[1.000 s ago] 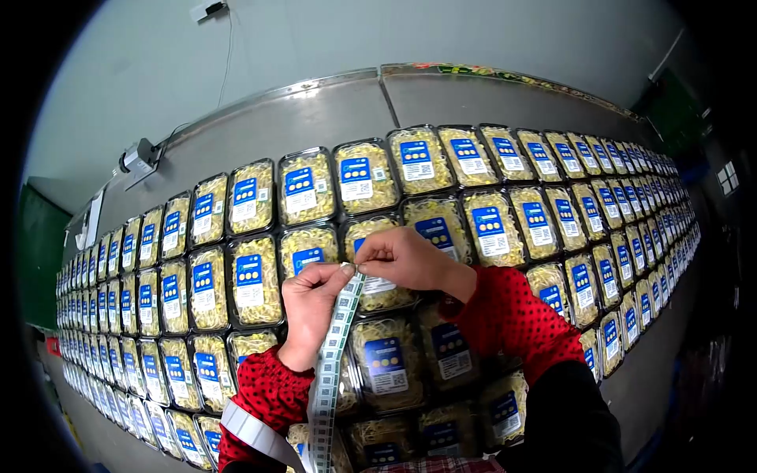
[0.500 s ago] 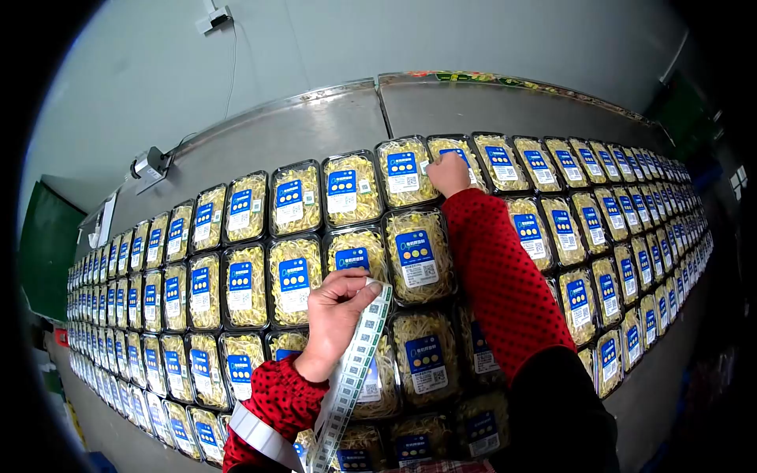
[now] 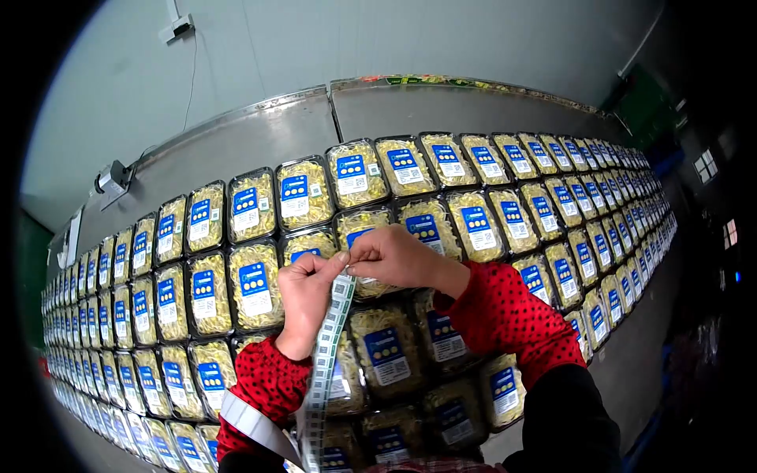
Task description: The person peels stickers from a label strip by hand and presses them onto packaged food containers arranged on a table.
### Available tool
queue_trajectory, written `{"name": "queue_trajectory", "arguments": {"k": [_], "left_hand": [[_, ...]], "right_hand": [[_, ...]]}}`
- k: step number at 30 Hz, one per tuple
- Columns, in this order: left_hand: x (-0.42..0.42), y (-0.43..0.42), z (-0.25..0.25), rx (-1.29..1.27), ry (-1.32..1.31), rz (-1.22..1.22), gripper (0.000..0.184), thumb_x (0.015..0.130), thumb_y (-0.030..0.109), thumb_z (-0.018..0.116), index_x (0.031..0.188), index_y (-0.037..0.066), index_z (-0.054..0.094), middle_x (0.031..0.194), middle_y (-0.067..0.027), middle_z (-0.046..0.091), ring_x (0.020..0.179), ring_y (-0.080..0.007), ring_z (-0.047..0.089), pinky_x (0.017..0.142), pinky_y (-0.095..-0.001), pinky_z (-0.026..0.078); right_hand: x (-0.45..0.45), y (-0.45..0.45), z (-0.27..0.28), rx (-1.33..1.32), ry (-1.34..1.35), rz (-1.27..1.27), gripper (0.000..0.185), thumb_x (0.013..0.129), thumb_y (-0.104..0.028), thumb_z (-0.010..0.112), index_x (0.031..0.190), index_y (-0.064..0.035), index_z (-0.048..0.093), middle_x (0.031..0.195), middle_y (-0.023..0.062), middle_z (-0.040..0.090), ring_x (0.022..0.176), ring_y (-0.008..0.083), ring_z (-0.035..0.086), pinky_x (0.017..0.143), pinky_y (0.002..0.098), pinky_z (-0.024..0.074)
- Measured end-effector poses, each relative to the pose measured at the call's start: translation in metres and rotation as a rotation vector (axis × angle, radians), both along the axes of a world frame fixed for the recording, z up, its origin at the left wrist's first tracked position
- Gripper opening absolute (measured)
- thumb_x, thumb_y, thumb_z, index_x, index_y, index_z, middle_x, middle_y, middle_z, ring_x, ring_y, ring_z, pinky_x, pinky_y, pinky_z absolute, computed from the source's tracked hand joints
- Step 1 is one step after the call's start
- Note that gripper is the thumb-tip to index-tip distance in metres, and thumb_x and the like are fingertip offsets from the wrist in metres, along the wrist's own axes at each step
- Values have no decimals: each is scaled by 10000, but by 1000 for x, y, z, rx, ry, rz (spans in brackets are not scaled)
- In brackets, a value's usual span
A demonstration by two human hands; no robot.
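Note:
My left hand (image 3: 307, 296) pinches the top end of a long strip of small printed stickers (image 3: 325, 355), which hangs down toward my body. Close beside it, my right hand (image 3: 398, 258) has its fingertips pressed together at the strip's top end; whatever lies between them is too small to make out. Under both hands are clear-lidded packs of sprouts with blue and white labels, such as one pack (image 3: 382, 347). A back-row pack (image 3: 352, 173) bears a small extra sticker beside its label, as do several packs to its left.
Rows of sprout packs curve away to both sides on a metal table (image 3: 260, 134). A small grey device (image 3: 114, 180) stands at the back left. A white band (image 3: 256, 422) circles my left forearm. Behind the table rises a pale wall with a socket box (image 3: 177, 30).
My right hand has come back from a back-row pack to the strip's top end, beside my left hand. The view has shifted, and another back-row pack now shows a small sticker.

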State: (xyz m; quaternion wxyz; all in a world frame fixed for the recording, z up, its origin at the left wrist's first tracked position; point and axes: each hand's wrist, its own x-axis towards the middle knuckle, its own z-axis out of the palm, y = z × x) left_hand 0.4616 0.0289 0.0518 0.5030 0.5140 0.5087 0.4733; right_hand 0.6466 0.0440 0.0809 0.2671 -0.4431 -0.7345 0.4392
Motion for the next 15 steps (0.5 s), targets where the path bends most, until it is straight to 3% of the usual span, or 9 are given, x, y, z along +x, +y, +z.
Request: {"name": "queue_trajectory", "arguments": {"k": [2,3,6,8,10,12,15], "left_hand": [[18,-3,-1,32,40,6,226,839,116,744,677,-20,666,575,27,567,542,-26,425,475,-215,342],[30,-5,-3,-6,33,8,238,851,133,733,682,-22,668,579,28,568,547,-26,427,478,-215,344],[74,-13,-10,-78,44,-36,224,888,152,687,769,-38,688,676,2,610,623,-28,477,536,-209,385],[101,-22,-15,-141,-50,-15,159,882,93,662,815,-50,686,759,-27,639,684,-52,519,602,-220,422],[124,-21,-24,20,79,9,111,865,32,643,873,-68,690,862,-79,659,774,-107,573,692,-257,454],[145,-25,-21,-1,161,45,118,857,42,675,882,-72,690,852,-75,652,761,-98,564,679,-246,450],[175,-24,-14,-5,139,140,140,843,85,723,843,-53,698,761,-47,652,654,-66,535,584,-220,431]], "right_hand": [[15,-5,-9,438,-51,-6,105,762,-91,711,807,-6,669,690,103,618,603,227,609,542,331,447],[24,-9,-13,512,-4,-38,70,752,-96,691,755,-31,663,653,119,574,592,299,583,529,365,452],[69,-15,-28,643,-120,-146,91,773,-137,676,738,-54,666,667,104,582,612,302,598,539,388,469],[96,-15,-47,646,-114,-104,116,780,-177,674,743,-67,669,678,83,586,629,307,603,550,399,479],[120,-10,-52,671,-146,-70,110,777,-178,684,768,-68,673,711,78,597,631,304,605,547,394,477],[140,-7,-58,583,-42,-60,130,767,-182,700,774,-57,666,756,94,604,624,304,604,545,401,474],[165,3,-50,556,12,-34,137,777,-189,661,730,-63,639,690,90,569,608,300,605,567,426,490]]}}
